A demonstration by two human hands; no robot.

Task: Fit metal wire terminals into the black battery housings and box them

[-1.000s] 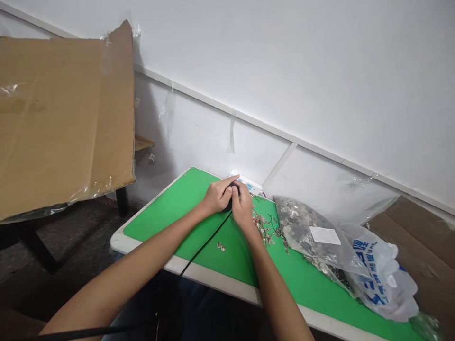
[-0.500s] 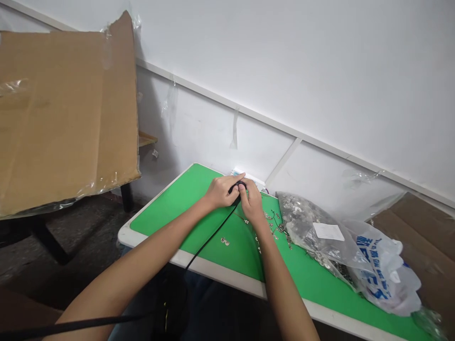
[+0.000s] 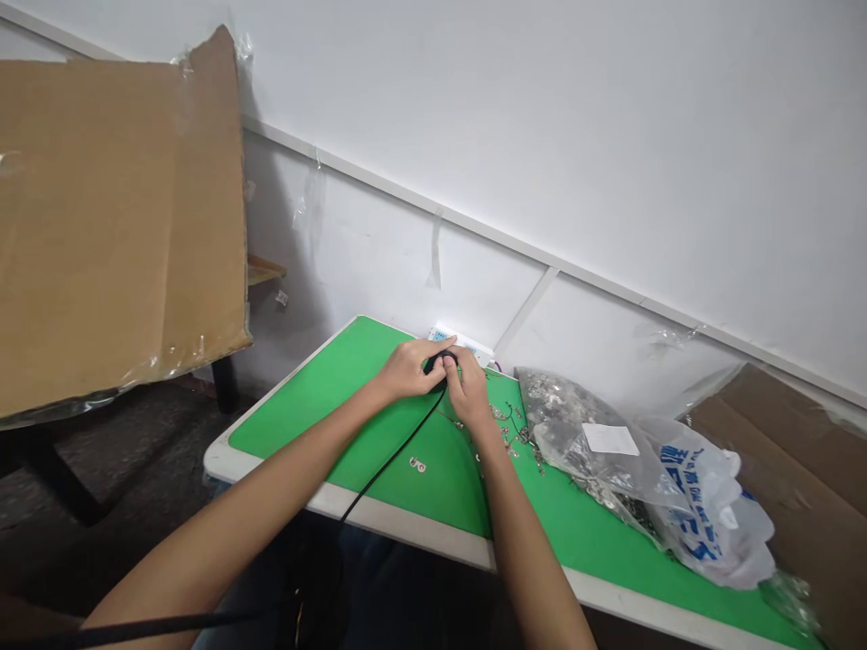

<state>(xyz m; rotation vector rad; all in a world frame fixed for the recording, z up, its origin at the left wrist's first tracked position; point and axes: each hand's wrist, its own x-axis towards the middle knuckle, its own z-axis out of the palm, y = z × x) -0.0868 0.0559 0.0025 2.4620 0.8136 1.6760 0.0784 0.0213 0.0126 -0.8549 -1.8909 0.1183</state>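
Observation:
My left hand and my right hand meet over the far part of the green-topped table. Between them both close on a small dark piece at the end of a black cable; fingers cover much of it, so its exact shape cannot be made out. The cable runs down from my hands across the table's front edge. Just behind my fingers, against the wall, lies a white box with blue labels. Two small metal pieces rest nearer the front edge.
Right of my right arm lie scattered small metal parts. Beyond them sit a clear bag of metal parts and a white plastic bag with blue print. Cardboard stands at left; more cardboard is at right.
The view has turned slightly, so the table and bags appear farther left. Both hands stay together on the black cable's end piece, with little change in their grip.

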